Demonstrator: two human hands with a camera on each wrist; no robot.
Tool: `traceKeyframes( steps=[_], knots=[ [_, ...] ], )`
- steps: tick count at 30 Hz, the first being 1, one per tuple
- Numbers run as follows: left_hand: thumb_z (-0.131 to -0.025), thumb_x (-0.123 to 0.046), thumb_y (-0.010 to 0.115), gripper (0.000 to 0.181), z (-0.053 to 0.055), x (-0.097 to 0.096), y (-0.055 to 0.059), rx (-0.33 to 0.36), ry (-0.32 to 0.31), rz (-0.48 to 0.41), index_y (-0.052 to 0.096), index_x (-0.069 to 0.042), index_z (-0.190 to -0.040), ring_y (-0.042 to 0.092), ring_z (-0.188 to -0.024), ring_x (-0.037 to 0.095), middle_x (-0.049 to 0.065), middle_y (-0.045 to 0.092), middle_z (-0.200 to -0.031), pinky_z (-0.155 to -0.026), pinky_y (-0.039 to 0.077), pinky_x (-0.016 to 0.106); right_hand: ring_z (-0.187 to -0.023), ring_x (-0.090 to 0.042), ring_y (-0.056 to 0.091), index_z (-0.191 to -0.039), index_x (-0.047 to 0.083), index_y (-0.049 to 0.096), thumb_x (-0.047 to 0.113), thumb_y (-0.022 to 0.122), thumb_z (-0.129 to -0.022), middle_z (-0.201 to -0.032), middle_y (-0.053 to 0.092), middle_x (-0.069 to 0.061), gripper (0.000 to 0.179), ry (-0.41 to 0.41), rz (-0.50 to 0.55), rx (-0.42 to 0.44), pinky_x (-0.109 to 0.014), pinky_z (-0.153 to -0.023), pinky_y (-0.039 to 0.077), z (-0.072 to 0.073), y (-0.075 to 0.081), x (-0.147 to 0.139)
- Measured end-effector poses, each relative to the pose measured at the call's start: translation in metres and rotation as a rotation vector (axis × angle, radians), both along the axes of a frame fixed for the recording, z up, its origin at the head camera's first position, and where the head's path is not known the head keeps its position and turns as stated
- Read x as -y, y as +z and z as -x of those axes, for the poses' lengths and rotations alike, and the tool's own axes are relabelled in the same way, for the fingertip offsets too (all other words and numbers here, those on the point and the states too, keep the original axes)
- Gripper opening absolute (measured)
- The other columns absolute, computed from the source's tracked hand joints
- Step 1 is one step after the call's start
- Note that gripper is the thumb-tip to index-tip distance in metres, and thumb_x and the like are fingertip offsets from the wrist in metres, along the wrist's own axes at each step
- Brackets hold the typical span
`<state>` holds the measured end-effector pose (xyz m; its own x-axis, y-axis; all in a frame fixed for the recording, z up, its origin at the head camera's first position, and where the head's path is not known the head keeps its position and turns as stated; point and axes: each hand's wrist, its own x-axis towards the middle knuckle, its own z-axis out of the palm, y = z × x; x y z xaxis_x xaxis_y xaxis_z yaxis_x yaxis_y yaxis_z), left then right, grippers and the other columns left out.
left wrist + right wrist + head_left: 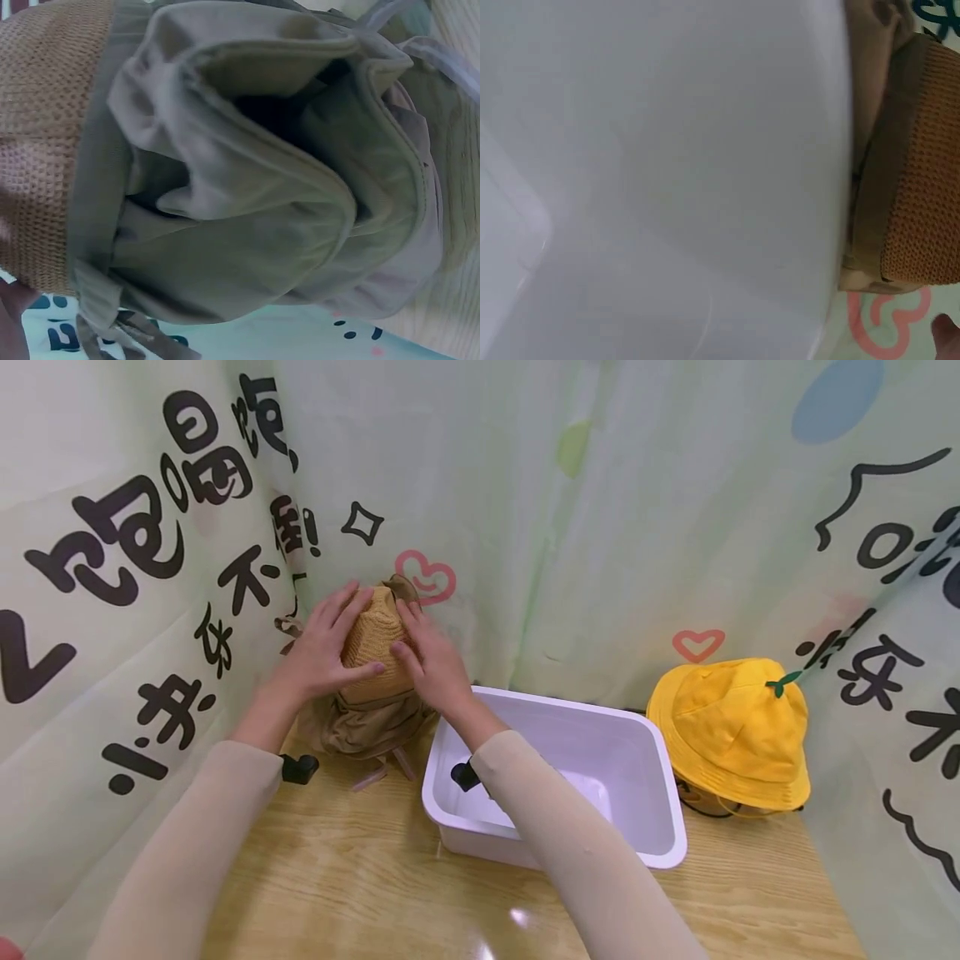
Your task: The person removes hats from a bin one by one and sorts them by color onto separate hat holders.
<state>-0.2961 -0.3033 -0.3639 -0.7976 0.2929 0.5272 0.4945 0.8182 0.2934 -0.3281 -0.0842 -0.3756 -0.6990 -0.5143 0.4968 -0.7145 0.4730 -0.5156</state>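
A hat with a tan woven crown [377, 631] and khaki cloth below it stands at the back left of the wooden surface, close to the curtain. My left hand [322, 647] lies against the crown's left side, fingers extended upward and thumb across the front. On its right side rests my right hand [435, 656], with the fingers near the top. In the left wrist view, loose khaki cloth [247, 255] hangs in folds below a flat band, with a cloth tie [131, 337] beside it. The right wrist view shows the woven crown [930, 165] beyond the basin wall.
A white plastic basin [607, 727] stands right of the khaki hat, under my right forearm. Farther right is a yellow bucket hat [731, 731] with a green sprout on top. A printed curtain [510, 510] encloses the wooden surface [360, 877] at the back and sides.
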Motion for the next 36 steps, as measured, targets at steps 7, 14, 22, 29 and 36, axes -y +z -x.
traceKeyframes(
  steps=[7,14,22,29,36],
  knots=[
    [-0.072,-0.053,0.080,0.103,0.006,0.000,-0.007,-0.005,0.009,0.002,0.028,-0.027,-0.157,0.022,-0.149,0.039,0.009,0.023,-0.164,-0.112,0.028,0.065,-0.150,-0.030,0.025,-0.160,0.018,0.024,0.032,0.042,-0.107,-0.164,0.026,-0.008,0.058,-0.045,-0.177,-0.141,-0.048,-0.120,0.025,0.001,-0.005,0.006],
    [-0.072,-0.051,0.081,0.101,0.006,0.007,-0.019,-0.017,0.010,-0.004,0.030,-0.025,-0.155,0.024,-0.148,0.041,0.012,0.024,-0.163,-0.115,0.026,0.062,-0.149,-0.033,0.028,-0.160,0.020,0.023,0.028,0.042,-0.108,-0.162,0.030,-0.010,0.056,-0.052,-0.240,-0.141,-0.053,-0.119,0.026,0.002,-0.009,0.010],
    [-0.072,-0.060,0.078,0.102,0.007,0.008,-0.025,-0.019,0.037,0.010,0.028,-0.025,-0.155,0.025,-0.146,0.043,0.015,0.024,-0.162,-0.112,0.029,0.064,-0.149,-0.032,0.029,-0.160,0.020,0.025,0.029,0.042,-0.108,-0.161,0.031,-0.009,0.056,-0.082,-0.242,-0.125,-0.051,-0.119,0.027,-0.001,-0.014,0.015],
    [-0.071,-0.054,0.081,0.108,0.007,0.013,-0.021,0.051,0.054,-0.008,0.022,-0.027,-0.158,0.022,-0.147,0.043,0.014,0.020,-0.164,-0.113,0.028,0.064,-0.150,-0.031,0.025,-0.159,0.018,0.028,0.030,0.040,-0.108,-0.162,0.031,-0.009,0.053,-0.061,-0.256,-0.209,-0.047,-0.120,0.025,-0.002,-0.009,0.022],
    [-0.072,-0.053,0.082,0.107,0.009,0.015,-0.028,0.105,0.060,-0.015,0.021,-0.032,-0.157,0.022,-0.147,0.044,0.012,0.017,-0.165,-0.112,0.027,0.066,-0.150,-0.033,0.025,-0.160,0.016,0.024,0.029,0.042,-0.108,-0.164,0.026,-0.008,0.056,-0.077,-0.369,-0.200,-0.047,-0.120,0.026,0.002,-0.016,0.022]
  ],
)
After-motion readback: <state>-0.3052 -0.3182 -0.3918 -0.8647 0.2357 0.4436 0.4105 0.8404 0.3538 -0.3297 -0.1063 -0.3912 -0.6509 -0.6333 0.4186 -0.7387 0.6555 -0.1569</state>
